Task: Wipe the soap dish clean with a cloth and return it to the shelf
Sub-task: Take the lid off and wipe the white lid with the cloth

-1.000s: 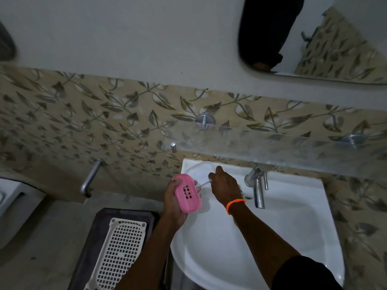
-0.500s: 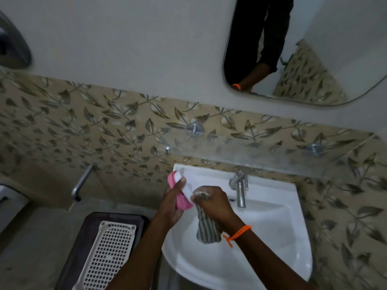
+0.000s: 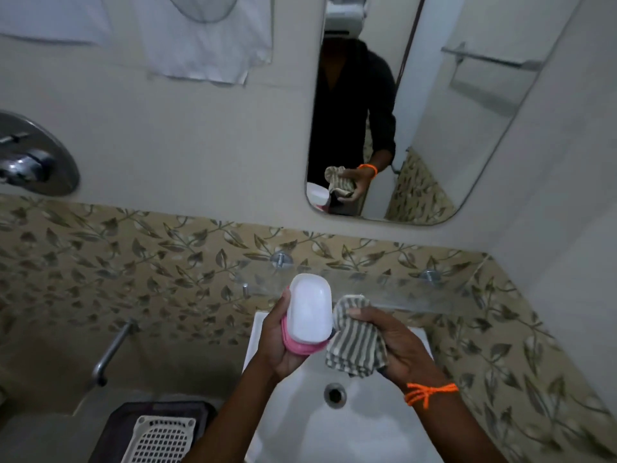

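My left hand (image 3: 277,342) grips the soap dish (image 3: 310,310), a white oval shell over a pink base, and holds it over the back of the white sink (image 3: 354,429) with its white side facing me. My right hand (image 3: 397,345) is closed on a bunched grey-and-white striped cloth (image 3: 355,340). The cloth lies right beside the dish's right edge, at or near touching. Just behind both hands, the clear glass shelf (image 3: 417,295) runs along the leaf-patterned tiles on two metal pegs. The tap is hidden behind my hands.
A mirror (image 3: 417,111) above the shelf reflects a person in dark clothes holding the cloth. A white lattice basket (image 3: 160,439) sits on a dark stool at lower left. A metal pipe (image 3: 110,352) and shower control (image 3: 30,155) are on the left wall.
The view has tilted up toward the mirror. My left hand turned the dish so its white side faces me. My right hand picked up the cloth and brought it beside the dish.
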